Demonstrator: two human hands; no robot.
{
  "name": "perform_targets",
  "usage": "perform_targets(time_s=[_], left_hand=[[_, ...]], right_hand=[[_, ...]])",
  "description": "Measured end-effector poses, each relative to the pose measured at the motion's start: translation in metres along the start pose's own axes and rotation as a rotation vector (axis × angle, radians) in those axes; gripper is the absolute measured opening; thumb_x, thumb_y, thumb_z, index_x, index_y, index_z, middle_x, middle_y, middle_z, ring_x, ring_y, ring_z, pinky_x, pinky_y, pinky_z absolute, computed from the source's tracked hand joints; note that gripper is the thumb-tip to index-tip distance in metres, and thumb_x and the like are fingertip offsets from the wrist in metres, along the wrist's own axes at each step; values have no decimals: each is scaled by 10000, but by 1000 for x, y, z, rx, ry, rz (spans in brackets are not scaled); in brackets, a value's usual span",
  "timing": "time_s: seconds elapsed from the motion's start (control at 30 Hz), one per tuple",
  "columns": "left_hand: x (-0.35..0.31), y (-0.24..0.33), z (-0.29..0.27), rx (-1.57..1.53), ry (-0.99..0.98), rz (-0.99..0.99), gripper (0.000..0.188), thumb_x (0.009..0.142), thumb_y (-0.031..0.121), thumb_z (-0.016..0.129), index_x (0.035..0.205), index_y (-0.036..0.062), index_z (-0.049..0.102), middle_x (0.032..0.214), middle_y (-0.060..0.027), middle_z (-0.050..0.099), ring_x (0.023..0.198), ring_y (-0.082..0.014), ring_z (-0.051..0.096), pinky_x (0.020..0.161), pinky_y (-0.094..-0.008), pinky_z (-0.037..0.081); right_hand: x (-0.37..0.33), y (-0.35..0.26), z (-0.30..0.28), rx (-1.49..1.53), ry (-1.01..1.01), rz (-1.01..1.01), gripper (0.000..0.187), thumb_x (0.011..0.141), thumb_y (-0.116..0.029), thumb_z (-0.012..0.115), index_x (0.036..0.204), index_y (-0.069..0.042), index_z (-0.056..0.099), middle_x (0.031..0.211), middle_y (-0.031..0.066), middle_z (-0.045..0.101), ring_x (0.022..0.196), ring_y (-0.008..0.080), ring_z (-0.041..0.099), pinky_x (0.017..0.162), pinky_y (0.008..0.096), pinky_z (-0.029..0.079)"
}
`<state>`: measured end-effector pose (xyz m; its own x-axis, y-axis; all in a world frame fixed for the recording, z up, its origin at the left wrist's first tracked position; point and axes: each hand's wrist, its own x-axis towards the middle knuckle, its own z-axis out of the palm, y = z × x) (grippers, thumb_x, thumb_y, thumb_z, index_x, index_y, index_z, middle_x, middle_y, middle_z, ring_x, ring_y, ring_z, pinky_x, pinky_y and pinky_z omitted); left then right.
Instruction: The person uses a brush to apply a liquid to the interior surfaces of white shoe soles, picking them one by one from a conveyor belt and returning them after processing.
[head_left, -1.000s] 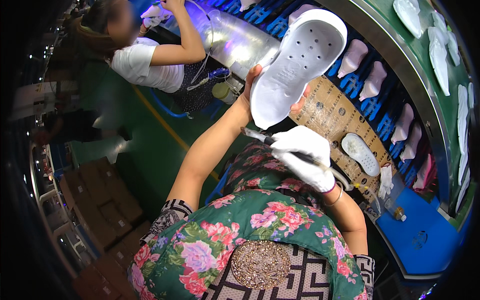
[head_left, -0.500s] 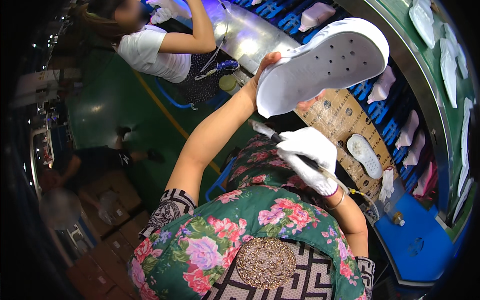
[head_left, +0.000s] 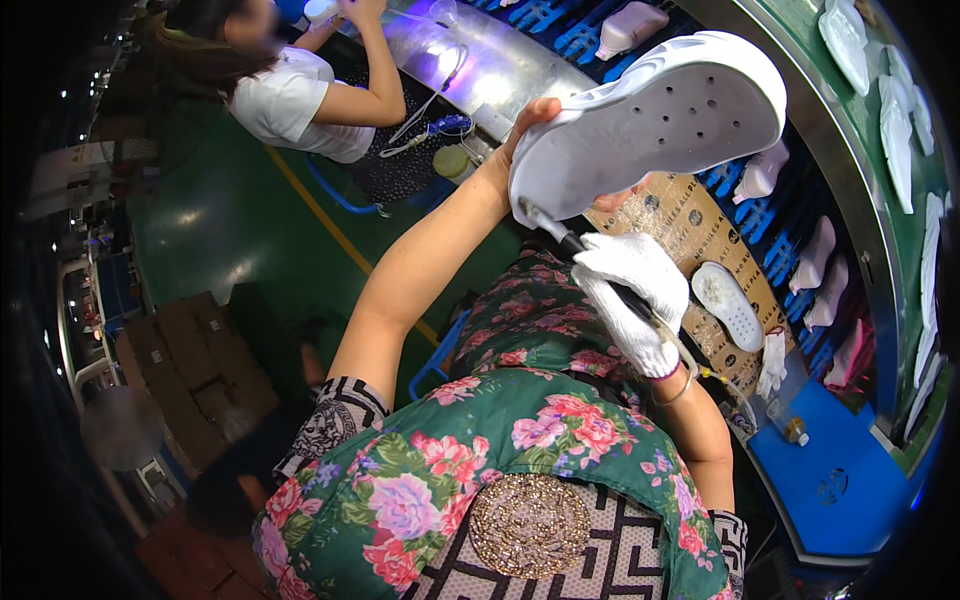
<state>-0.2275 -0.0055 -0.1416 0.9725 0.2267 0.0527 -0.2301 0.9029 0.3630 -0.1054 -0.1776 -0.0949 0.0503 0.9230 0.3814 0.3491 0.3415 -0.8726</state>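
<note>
My bare left hand (head_left: 529,122) is closed around the narrower end of a large white shoe sole (head_left: 625,135). Its thumb shows at the upper rim, and fingertips curl past the lower edge. The sole is tilted up, with its grey-white hollow face and several small holes toward me. In my white-gloved right hand (head_left: 640,280) is a brush (head_left: 572,243) with a black handle and a thin tube trailing toward the wrist. The brush tip reaches the lower rim of the sole's narrower end; whether it presses on the surface is hard to tell.
Brown printed paper (head_left: 660,225) covers the bench, bearing a smaller white insole-shaped piece (head_left: 728,306) and a white glove (head_left: 772,362). A small bottle (head_left: 795,431) lies on a blue surface (head_left: 835,500). Pink shoe lasts (head_left: 632,28) stand on the blue rack beyond. A co-worker (head_left: 300,95) works at upper left.
My right hand has moved slightly right, and the brush tip has come up from below the sole to its lower rim. The sole shifted slightly. The co-worker's arms moved.
</note>
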Motion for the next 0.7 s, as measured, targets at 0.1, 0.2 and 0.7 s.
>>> perform_targets(time_s=[0.1, 0.2, 0.7], left_hand=[[1, 2, 0, -17, -100, 13, 1001, 661, 715, 649, 1372, 31, 477, 1081, -257, 579, 737, -299, 576, 636, -406, 458], [-3, 4, 4, 21, 46, 4, 987, 679, 714, 634, 1366, 23, 482, 1064, -250, 585, 713, -291, 576, 632, -401, 458], [-17, -1, -26, -44, 110, 52, 958, 751, 665, 641, 1420, 15, 422, 1177, -281, 579, 854, -379, 635, 758, -485, 522]], right_hand=[[0, 1, 5, -60, -105, -155, 333, 715, -27, 798, 1023, -124, 717, 971, 89, 716, 784, 278, 668, 702, 351, 529], [-2, -4, 6, 60, -172, -76, 287, 715, -30, 797, 981, -114, 729, 980, 90, 721, 813, 277, 673, 736, 353, 534], [-9, 8, 3, 493, -109, 373, 154, 783, 10, 753, 936, 0, 735, 979, 123, 715, 910, 206, 674, 836, 315, 524]])
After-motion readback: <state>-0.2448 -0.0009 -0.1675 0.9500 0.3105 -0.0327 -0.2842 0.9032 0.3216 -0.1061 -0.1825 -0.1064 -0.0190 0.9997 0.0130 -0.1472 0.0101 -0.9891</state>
